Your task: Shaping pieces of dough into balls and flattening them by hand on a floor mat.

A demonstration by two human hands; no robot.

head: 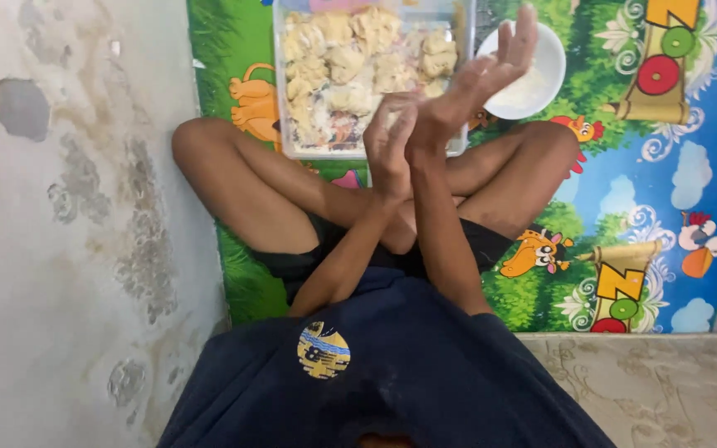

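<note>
I sit cross-legged on a colourful play mat (674,191). My left hand (392,141) and my right hand (479,79) are pressed palm to palm above my knees. The right hand's floury fingers stretch out straight and slightly apart over a white bowl (545,79). The left hand's fingers lie against the heel of the right palm. Whatever may lie between the palms is hidden. Just beyond the hands stands a clear plastic tub (288,124) filled with several pale dough lumps (350,58).
A stained, peeling wall (68,224) runs along my left side, close to my left knee. A patterned beige slab (657,382) lies at the lower right beside the mat. My dark blue shirt (392,373) fills the bottom of the view.
</note>
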